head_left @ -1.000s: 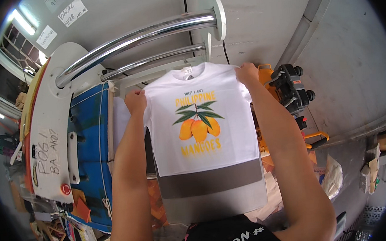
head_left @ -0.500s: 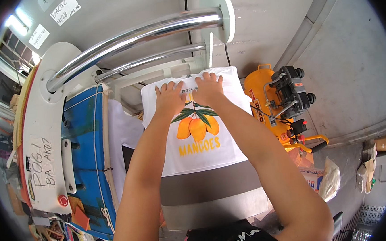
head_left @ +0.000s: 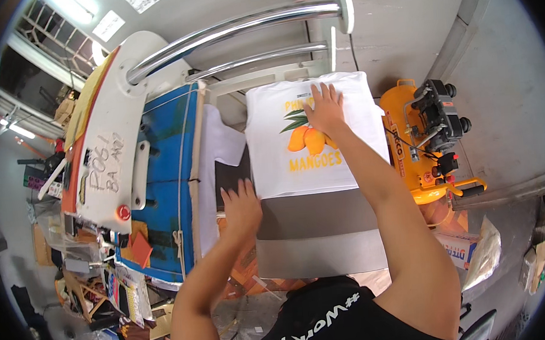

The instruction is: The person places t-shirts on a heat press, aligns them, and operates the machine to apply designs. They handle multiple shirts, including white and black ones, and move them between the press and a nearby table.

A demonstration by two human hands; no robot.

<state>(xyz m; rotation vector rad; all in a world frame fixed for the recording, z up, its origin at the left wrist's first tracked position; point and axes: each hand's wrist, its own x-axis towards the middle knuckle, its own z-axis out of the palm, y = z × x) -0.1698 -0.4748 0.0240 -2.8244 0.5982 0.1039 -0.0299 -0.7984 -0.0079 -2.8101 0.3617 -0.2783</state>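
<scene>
A white T-shirt (head_left: 269, 126) with a printed picture of orange mangoes, green leaves and yellow lettering is spread over a grey platen (head_left: 313, 214). My right hand (head_left: 326, 110) lies flat on the upper part of the print, fingers apart, covering some of the leaves and lettering. Down by the shirt's lower left corner is my left hand (head_left: 242, 209), its fingers stretched out and nothing visible in them. I cannot tell whether it touches the platen's left edge. White cloth (head_left: 219, 136) hangs out to the left of the platen.
On the left stands a white machine housing (head_left: 115, 127) with a red button and a blue panel (head_left: 168, 171). Chrome bars (head_left: 238, 33) cross behind the shirt. An orange air compressor (head_left: 402, 123) is at the right, with a box (head_left: 455, 249) and plastic wrapping (head_left: 484, 253) nearer.
My left hand has come off the shirt's upper part toward its lower left corner. My right hand stays on the print. The whole view has shifted, leaving the shirt farther right and higher.
</scene>
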